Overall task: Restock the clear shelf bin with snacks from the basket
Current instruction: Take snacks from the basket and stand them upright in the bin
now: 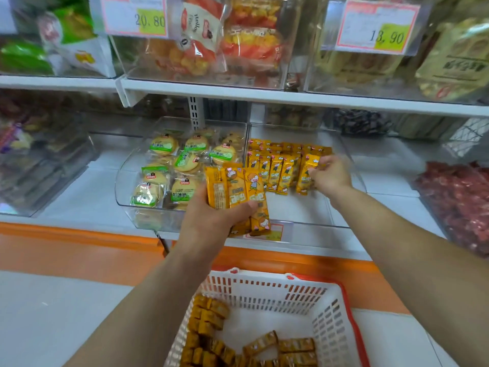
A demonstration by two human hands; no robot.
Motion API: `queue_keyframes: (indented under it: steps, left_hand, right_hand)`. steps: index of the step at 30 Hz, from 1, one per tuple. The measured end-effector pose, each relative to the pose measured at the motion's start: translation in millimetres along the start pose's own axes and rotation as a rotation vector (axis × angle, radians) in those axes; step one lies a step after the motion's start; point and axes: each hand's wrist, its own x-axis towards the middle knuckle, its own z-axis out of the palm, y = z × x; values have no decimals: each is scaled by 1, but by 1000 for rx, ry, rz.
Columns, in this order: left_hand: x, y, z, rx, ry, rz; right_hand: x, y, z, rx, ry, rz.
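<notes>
My left hand grips a fanned bunch of orange snack packets in front of the clear shelf bin. Inside that bin, rows of the same orange packets stand toward the back. My right hand reaches into the bin and pinches one orange packet at the right end of the front row. Below, a white basket with a red rim holds several more orange packets.
A neighbouring clear bin on the left holds round biscuits in green-labelled wrappers. Red-wrapped sweets fill a bin at the right. Upper shelf bins carry price tags and bagged snacks. An orange shelf base runs below.
</notes>
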Motion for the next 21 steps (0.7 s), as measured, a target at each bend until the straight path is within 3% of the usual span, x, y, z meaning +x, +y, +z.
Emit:
queue_keyframes:
  steps: [7, 13, 19, 21]
  left_hand:
    - [10, -4, 0, 30, -29, -15]
    - [16, -9, 3, 34, 4, -40]
    - [12, -14, 12, 22, -8, -52]
    - [10, -13, 16, 17, -31, -64]
  right_hand:
    - [27, 16, 33, -115, -9, 18]
    - [30, 17, 26, -58, -11, 92]
    - [-26, -16, -19, -16, -47, -21]
    - [-69, -28, -42, 72, -189, -64]
